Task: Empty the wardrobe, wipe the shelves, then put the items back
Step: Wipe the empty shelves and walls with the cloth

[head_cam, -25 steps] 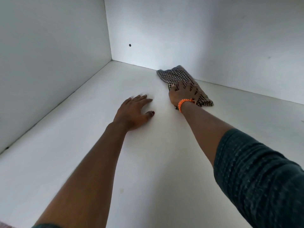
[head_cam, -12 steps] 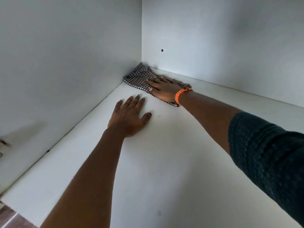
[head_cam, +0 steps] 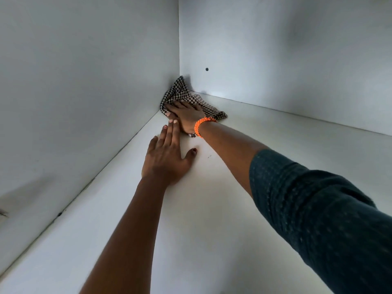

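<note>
A black-and-white checked cloth lies bunched in the back left corner of the white wardrobe shelf. My right hand, with an orange band at the wrist, presses flat on the cloth with its fingers straight and pointing toward the left wall. My left hand rests flat on the bare shelf just in front of it, fingers straight and nearly touching the right hand. Part of the cloth is hidden under my right hand.
The left side wall and back wall of the wardrobe close in the shelf. A small dark hole marks the back wall. A hinge part shows at the far left edge.
My right hand has pushed the cloth leftward along the back wall into the corner. The left hand has stayed flat on the shelf, now close to the right hand.
</note>
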The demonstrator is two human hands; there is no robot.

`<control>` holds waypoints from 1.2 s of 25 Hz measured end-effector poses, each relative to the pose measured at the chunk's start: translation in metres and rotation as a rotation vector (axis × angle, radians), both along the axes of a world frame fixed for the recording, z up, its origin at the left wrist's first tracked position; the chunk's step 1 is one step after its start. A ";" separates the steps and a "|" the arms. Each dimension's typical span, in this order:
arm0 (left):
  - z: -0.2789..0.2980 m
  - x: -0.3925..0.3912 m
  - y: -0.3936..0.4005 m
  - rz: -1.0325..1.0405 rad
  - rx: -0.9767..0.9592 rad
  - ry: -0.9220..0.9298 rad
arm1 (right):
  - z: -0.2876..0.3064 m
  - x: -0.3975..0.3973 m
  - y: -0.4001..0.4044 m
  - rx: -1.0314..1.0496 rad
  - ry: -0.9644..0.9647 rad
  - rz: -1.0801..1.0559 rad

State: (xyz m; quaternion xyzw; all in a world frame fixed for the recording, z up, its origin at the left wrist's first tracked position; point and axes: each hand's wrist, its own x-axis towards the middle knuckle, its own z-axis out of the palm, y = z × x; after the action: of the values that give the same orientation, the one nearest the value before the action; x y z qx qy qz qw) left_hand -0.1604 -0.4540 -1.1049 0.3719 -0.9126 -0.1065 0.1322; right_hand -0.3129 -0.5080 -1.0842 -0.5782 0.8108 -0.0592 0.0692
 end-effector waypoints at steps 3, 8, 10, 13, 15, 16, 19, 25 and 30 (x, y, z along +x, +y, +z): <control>0.001 0.002 -0.002 -0.010 0.015 0.022 | 0.002 -0.008 0.002 0.018 -0.006 -0.269; 0.009 0.003 -0.002 0.002 0.275 0.320 | 0.006 0.007 0.018 0.018 -0.032 0.104; 0.007 0.005 -0.002 -0.007 0.287 0.352 | 0.006 -0.001 0.025 -0.031 -0.057 -0.157; 0.007 0.008 -0.004 -0.028 0.408 0.552 | -0.005 0.041 0.045 0.048 0.085 -0.006; 0.017 0.019 0.008 -0.002 0.546 0.799 | -0.005 0.071 0.063 0.053 0.085 0.160; 0.019 0.026 0.013 0.043 0.597 0.877 | -0.005 0.075 0.069 0.036 0.072 0.170; 0.026 0.062 0.016 0.056 0.596 0.891 | -0.004 0.097 0.089 0.006 0.016 0.085; 0.047 0.131 0.021 0.046 0.533 0.722 | -0.003 0.180 0.157 -0.061 0.005 0.444; 0.076 0.164 0.037 0.038 0.510 0.580 | -0.006 0.193 0.192 -0.052 -0.018 0.510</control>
State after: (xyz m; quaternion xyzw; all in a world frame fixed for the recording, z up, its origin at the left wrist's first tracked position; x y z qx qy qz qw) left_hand 0.0033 -0.4169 -1.0288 0.3639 -0.7746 -0.4283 0.2900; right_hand -0.1198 -0.3165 -1.0898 -0.7649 0.6365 -0.0656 0.0742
